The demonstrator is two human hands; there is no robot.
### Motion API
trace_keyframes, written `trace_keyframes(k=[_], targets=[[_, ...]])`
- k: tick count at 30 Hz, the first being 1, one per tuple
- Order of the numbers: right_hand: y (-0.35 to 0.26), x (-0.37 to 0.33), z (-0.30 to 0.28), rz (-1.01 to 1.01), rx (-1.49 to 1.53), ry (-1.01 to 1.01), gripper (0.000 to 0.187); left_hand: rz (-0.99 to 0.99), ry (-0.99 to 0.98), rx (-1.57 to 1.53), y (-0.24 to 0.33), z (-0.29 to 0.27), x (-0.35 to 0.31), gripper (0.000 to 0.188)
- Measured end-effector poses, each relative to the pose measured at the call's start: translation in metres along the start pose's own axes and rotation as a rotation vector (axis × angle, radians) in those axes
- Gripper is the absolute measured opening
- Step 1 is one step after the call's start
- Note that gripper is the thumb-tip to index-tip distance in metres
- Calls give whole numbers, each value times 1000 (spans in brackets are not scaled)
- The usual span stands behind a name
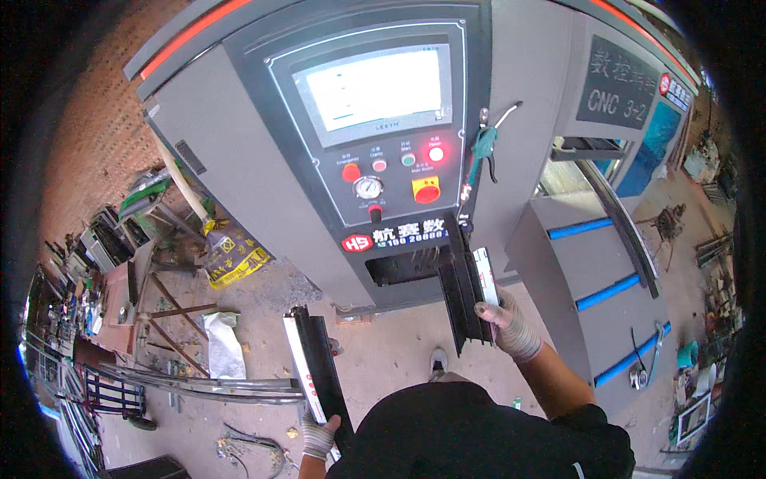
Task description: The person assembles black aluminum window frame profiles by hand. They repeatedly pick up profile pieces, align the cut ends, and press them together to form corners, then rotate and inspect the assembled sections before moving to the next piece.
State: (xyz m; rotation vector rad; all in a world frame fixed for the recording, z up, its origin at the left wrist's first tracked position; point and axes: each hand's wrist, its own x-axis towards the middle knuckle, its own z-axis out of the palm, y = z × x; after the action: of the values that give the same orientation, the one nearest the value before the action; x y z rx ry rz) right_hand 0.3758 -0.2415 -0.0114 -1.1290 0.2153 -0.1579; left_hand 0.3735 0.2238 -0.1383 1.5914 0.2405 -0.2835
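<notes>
My left hand [321, 435], in a pale glove with bare fingertips, is closed around the lower end of a black metal profile [327, 359] with a white face. The piece stands nearly upright to the left of my body. My right hand [511, 326], gloved the same way, grips a second black profile [461, 291], ribbed along its length and with a white strip on its right side. This one slants up in front of the machine [319, 239], its upper end near the dark opening [403, 267] under the control panel. Whether it touches the machine I cannot tell.
The panel carries a lit screen [375, 86], several buttons, a gauge [369, 188] and a red-yellow switch [426, 190]. A green air gun [483, 148] hangs beside it. Blue strips [608, 292] line a grey surface at right. Metal bars [199, 383] lie to the left.
</notes>
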Motion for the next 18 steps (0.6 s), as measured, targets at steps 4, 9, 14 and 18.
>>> trace_keyframes(k=[4,9,14,18], targets=[[-26,74,-7,-121,7,-132,61,8,32,138,33,33,24,64],[-50,151,6,-270,-50,-179,71,50,72,36,57,72,41,61],[-79,199,17,-351,121,-287,61,17,99,-16,56,87,53,62],[-93,211,22,-321,-9,-273,65,-10,141,-4,38,82,67,59]])
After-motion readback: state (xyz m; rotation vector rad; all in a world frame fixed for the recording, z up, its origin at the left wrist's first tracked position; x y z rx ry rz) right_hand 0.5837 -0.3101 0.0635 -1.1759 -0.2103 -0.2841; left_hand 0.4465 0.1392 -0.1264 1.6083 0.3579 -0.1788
